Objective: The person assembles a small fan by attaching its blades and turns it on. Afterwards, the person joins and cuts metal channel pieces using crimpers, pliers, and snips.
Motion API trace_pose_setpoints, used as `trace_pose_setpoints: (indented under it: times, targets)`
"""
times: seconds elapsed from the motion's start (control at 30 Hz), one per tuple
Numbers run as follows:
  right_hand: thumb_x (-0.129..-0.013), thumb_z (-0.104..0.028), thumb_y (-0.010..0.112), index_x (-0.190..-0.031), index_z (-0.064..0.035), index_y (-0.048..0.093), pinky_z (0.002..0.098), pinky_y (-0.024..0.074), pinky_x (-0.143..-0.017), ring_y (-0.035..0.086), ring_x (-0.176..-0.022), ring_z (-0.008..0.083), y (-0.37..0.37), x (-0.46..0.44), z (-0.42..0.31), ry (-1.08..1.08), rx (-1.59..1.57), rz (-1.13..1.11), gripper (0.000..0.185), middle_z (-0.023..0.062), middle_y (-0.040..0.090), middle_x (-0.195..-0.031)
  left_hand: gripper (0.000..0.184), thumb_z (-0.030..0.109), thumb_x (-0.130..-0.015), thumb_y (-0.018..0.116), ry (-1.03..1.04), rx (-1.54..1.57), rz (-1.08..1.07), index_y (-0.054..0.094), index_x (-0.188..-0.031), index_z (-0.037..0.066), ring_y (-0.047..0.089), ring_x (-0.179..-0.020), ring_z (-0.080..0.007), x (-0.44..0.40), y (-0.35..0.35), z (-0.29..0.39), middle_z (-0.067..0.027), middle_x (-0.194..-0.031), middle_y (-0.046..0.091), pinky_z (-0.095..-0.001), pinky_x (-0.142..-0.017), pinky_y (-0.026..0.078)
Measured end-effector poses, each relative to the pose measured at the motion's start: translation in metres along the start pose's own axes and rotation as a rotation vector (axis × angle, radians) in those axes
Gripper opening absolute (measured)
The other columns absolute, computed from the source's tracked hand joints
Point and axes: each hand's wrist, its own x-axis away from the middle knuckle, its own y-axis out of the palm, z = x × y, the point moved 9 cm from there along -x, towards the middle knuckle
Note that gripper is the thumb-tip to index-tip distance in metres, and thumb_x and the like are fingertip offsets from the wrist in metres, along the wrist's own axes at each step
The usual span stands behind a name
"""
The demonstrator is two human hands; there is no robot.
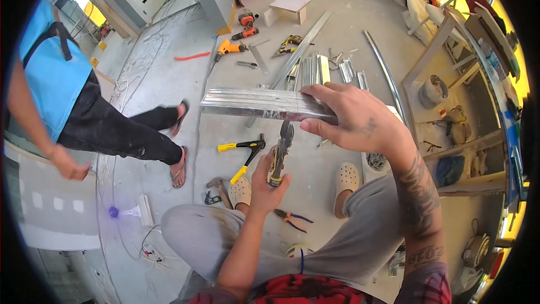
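My right hand grips the right end of a short ribbed metal channel, fingers over the top and thumb below. The channel lies roughly level in the air. My left hand is wrapped round the handles of a locking-type tool, held upright. The tool's jaws are just beneath the channel's lower edge; whether they touch it I cannot tell. A yellow and black tool lies on the floor to the left of my left hand. Orange-handled pliers lie to its lower right.
Another person stands at the left. Beyond the channel are metal profiles, an orange drill and a small white stool. A wooden workbench stands at the right. A hammer lies near my shoe.
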Motion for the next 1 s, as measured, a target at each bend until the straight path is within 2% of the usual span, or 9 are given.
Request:
trace_pose_setpoints:
  times: [0.13,0.2,0.27,0.33,0.37,0.73,0.87,0.93,1.0]
  targets:
    - [-0.09,-0.044,0.062,-0.113,0.0021,0.059,0.0441,0.0503,-0.075,0.065,-0.082,0.0383,0.004,-0.001,-0.008,-0.018,0.013,-0.016,0.051,0.0222,0.064,-0.092,0.06,0.006,-0.077,0.068,0.05,-0.016,-0.021,0.05,-0.134,0.001,0.054,-0.088,-0.0199,0.002,-0.002,0.005,-0.0091,-0.1,0.055,-0.0322,-0.081,0.046]
    - [-0.089,-0.041,0.065,-0.12,0.0026,0.056,0.0445,0.0484,-0.076,0.062,-0.087,0.0404,0.01,-0.002,-0.011,-0.001,0.001,-0.081,0.054,0.0233,0.064,-0.095,0.06,0.006,-0.077,0.068,0.064,-0.041,-0.026,0.05,-0.134,0.002,0.054,-0.089,-0.0207,0.001,-0.005,0.009,-0.0094,-0.101,0.056,-0.0323,-0.081,0.046]
    - [-0.089,-0.041,0.064,-0.119,0.0031,0.056,0.0446,0.0482,-0.076,0.062,-0.086,0.0408,0.013,-0.003,-0.012,0.004,0.01,-0.091,0.054,0.0238,0.063,-0.094,0.06,0.006,-0.077,0.068,0.08,-0.068,-0.037,0.05,-0.134,0.002,0.055,-0.089,-0.0214,0.003,-0.006,0.012,-0.0097,-0.102,0.056,-0.0324,-0.081,0.046]
    - [-0.09,-0.041,0.064,-0.118,0.0036,0.056,0.0446,0.0481,-0.077,0.061,-0.086,0.0412,0.014,-0.003,-0.012,0.014,0.021,-0.097,0.053,0.0242,0.063,-0.094,0.05,0.004,-0.08,0.07,-0.042,-0.01,-0.042,0.054,-0.127,0.002,0.056,-0.114,-0.0162,0.006,-0.007,0.003,-0.0066,-0.12,0.06,-0.0323,-0.099,0.042]
    - [-0.09,-0.041,0.064,-0.117,0.0039,0.056,0.0444,0.0481,-0.077,0.061,-0.087,0.0412,0.013,-0.002,-0.012,0.011,0.025,-0.094,0.053,0.0244,0.063,-0.094,0.05,0.004,-0.08,0.07,-0.044,-0.009,-0.043,0.054,-0.127,0.002,0.056,-0.114,-0.0162,0.007,-0.007,0.004,-0.0066,-0.12,0.06,-0.0323,-0.099,0.042]
    - [-0.092,-0.04,0.062,-0.115,0.0063,0.056,0.0424,0.0487,-0.076,0.062,-0.087,0.0402,0.014,-0.004,-0.011,0.063,-0.001,-0.13,0.052,0.0251,0.063,-0.093,0.05,0.004,-0.08,0.07,-0.055,0.0,-0.048,0.054,-0.127,0.001,0.057,-0.107,-0.015,0.007,-0.006,0.007,-0.0062,-0.112,0.062,-0.0315,-0.095,0.044]
    - [-0.093,-0.037,0.062,-0.115,0.0073,0.057,0.0413,0.0488,-0.074,0.063,-0.083,0.0375,0.019,-0.004,-0.01,0.068,-0.014,-0.179,0.05,0.0233,0.063,-0.087,0.05,0.004,-0.08,0.069,-0.017,-0.017,-0.045,0.054,-0.128,0.001,0.058,-0.104,-0.0145,0.006,-0.006,0.009,-0.0062,-0.109,0.062,-0.0313,-0.094,0.045]
    - [-0.093,-0.037,0.062,-0.115,0.0074,0.057,0.0407,0.0489,-0.073,0.064,-0.081,0.0363,0.02,-0.004,-0.009,0.077,-0.023,-0.202,0.049,0.0223,0.064,-0.084,0.052,0.008,-0.079,0.066,0.095,-0.057,-0.001,0.054,-0.129,0.002,0.059,-0.08,-0.0233,0.005,-0.008,0.02,-0.0107,-0.093,0.058,-0.0326,-0.075,0.048]
    - [-0.094,-0.036,0.06,-0.115,0.0067,0.058,0.0394,0.0489,-0.068,0.064,-0.074,0.0344,0.023,-0.004,-0.01,0.073,-0.064,-0.24,0.048,0.0201,0.064,-0.077,0.052,0.007,-0.079,0.066,0.11,-0.065,0.007,0.054,-0.129,0.002,0.06,-0.081,-0.0234,0.005,-0.008,0.02,-0.0111,-0.094,0.059,-0.0329,-0.075,0.049]
